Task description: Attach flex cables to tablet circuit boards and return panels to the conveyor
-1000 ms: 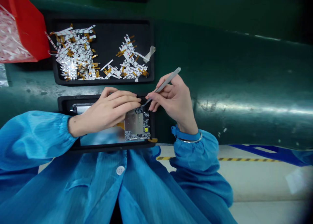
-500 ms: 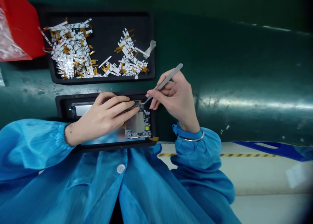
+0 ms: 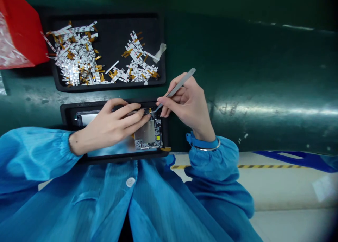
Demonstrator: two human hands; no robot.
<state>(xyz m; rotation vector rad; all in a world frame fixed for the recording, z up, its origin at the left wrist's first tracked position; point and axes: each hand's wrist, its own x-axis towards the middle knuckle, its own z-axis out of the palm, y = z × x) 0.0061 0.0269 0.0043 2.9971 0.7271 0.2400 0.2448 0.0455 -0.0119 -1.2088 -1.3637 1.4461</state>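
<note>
An opened tablet lies in a black holder tray at the near edge of the green bench, its circuit board exposed at the right end. My left hand rests on the tablet, fingers stretched out flat and pressing near the board's top edge. My right hand is closed on metal tweezers, whose tips touch the board's top edge right beside my left fingertips.
A black tray behind the tablet holds several small white and orange flex strips. A red bin with white scraps stands at the far left. The green bench stretches to the right. Floor with yellow-black tape lies below.
Both hands stay at the board's top edge; the left fingers slid slightly left and the tweezer tips shifted a little. The view has drifted a bit.
</note>
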